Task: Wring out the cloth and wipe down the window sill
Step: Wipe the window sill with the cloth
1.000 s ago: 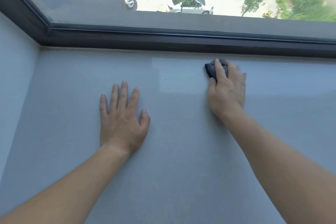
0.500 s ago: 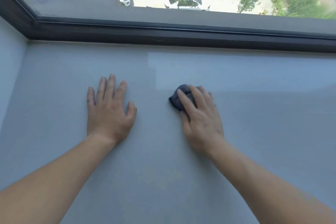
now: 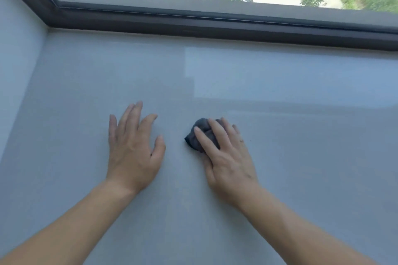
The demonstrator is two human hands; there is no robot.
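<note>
Right hand (image 3: 228,161) and dark balled cloth (image 3: 197,135): now lying farther from the window frame (image 3: 215,26) than a second ago, on the window sill (image 3: 301,157). Fingers (image 3: 206,137) lying straight and close together, pressing the cloth down. Left hand (image 3: 133,155): resting flat on the sill, fingers spreading apart, equally far from the frame.

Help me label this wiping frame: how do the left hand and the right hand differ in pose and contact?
The left hand lies on the bare window sill with fingers spread; the right hand has its fingers close together over a bunched dark cloth. The left hand holds nothing; the right hand presses the cloth against the sill. Both are palm down, side by side, short of the window frame.
</note>
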